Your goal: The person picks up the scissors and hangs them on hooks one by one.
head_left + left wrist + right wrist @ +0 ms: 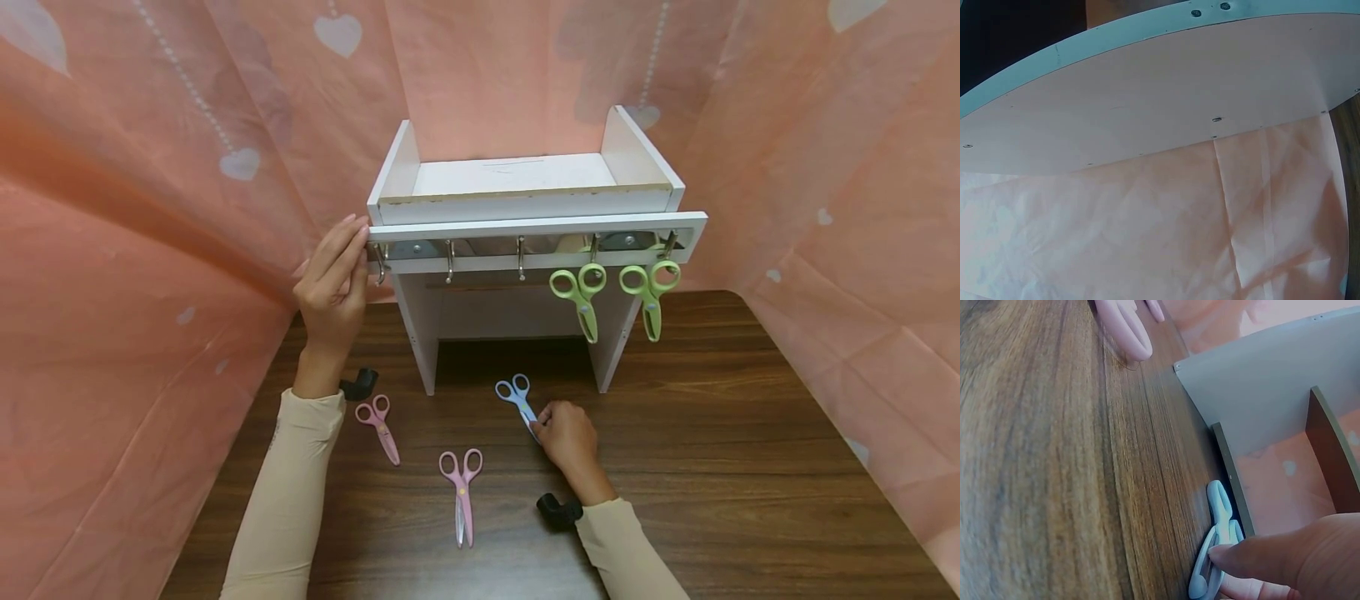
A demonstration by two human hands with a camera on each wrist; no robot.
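My left hand [330, 283] rests its extended fingers against the left end of the white hook rail [540, 227]; the left wrist view does not show the hand. Down on the table, my right hand [570, 437] pinches the blade end of the blue scissors [516, 393], whose handles point toward the shelf. In the right wrist view, the thumb presses on the blue scissors [1222, 528] with fingers beneath. Two green scissors [581, 293] [651, 292] hang from the two rightmost hooks. Pink scissors [382, 433] and another pink pair [462, 496] lie on the table.
The white shelf unit [435, 333] stands at the back of the brown wooden table [720, 467]. Bare metal hooks [450, 262] line the rail's left and middle. A pink curtain [150, 333] surrounds the table. Black wrist mounts [360, 385] sit on both wrists.
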